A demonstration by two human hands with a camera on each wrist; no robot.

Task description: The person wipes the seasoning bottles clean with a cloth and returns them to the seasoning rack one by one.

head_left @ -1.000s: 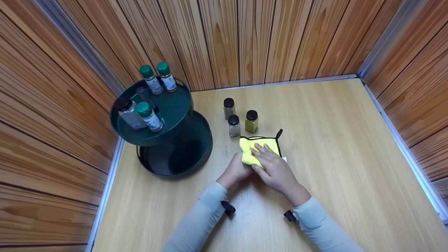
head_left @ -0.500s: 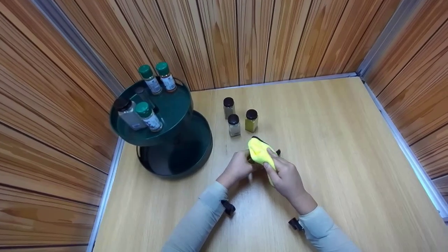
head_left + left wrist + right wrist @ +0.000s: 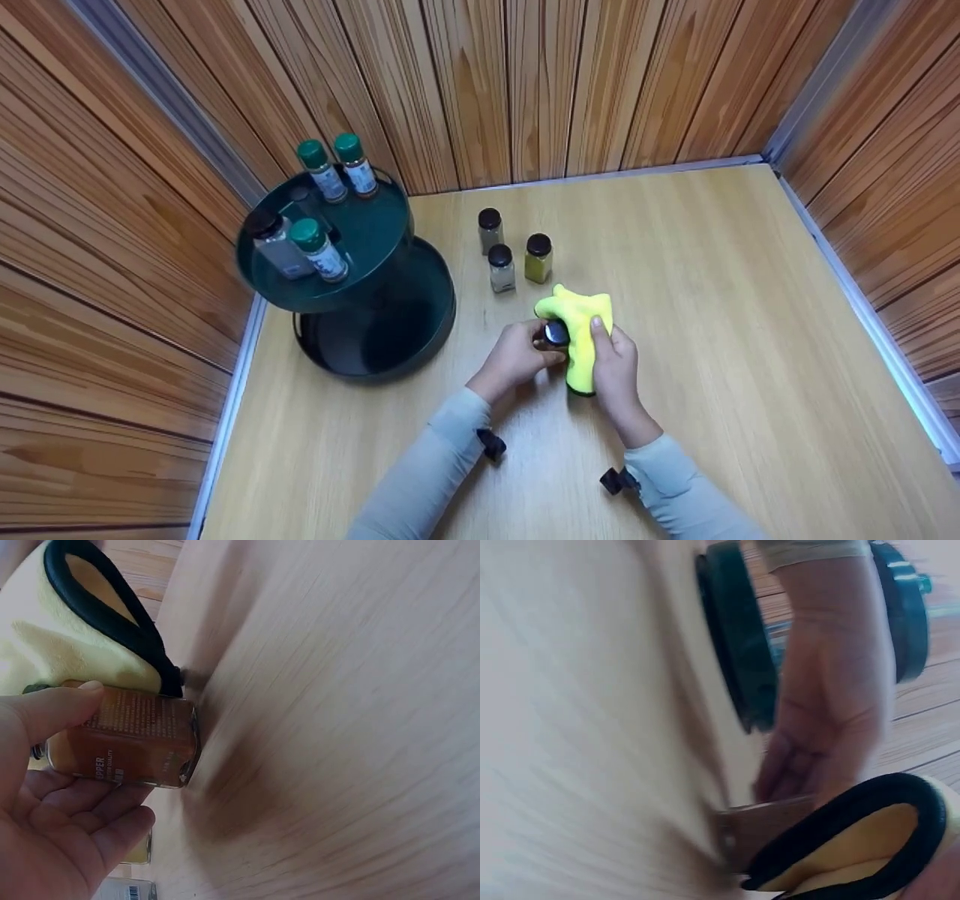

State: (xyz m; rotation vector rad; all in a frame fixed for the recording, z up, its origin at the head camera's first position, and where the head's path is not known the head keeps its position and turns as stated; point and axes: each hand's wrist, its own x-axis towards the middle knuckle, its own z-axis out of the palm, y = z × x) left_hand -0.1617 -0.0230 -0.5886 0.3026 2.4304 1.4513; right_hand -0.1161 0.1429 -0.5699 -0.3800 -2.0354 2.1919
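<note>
Facing three bottles (image 3: 501, 270), the left hand (image 3: 516, 352) grips a jar (image 3: 124, 739), the right hand (image 3: 619, 367) cloth (image 3: 586, 334).

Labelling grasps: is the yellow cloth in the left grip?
No, the left grip holds a jar; the right grip holds the cloth.

The cloth (image 3: 589, 330) and left hand (image 3: 514, 355) hide most of the jar (image 3: 556, 332) from the head view, and its small print (image 3: 142, 717) is blurred in the left wrist view.
</note>
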